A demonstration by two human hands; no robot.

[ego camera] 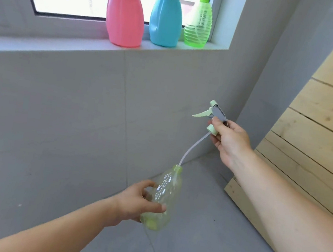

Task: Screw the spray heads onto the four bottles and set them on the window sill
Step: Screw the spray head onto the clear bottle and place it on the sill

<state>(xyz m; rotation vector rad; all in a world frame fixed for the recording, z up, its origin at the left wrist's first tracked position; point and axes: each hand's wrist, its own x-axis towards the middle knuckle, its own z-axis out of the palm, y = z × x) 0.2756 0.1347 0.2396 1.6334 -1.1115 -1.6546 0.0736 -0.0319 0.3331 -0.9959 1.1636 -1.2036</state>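
Observation:
My left hand (136, 203) grips a clear pale-green bottle (168, 191), tilted with its open neck pointing up and right. My right hand (230, 142) holds a grey and light-green spray head (216, 113) above and right of the bottle. The head's thin tube (191, 149) curves down, and its tip sits at the bottle's mouth. On the white window sill (66, 46) stand a pink bottle (125, 14), a blue bottle (166, 18) and a bright green ribbed bottle (198, 24), each with a spray head that the top edge of the frame partly cuts off.
A grey tiled wall (67, 113) runs below the sill and a grey tiled floor (199, 236) lies under my hands. Pale wooden planks (319, 135) lean against the wall on the right. Part of the sill left of the pink bottle is bare.

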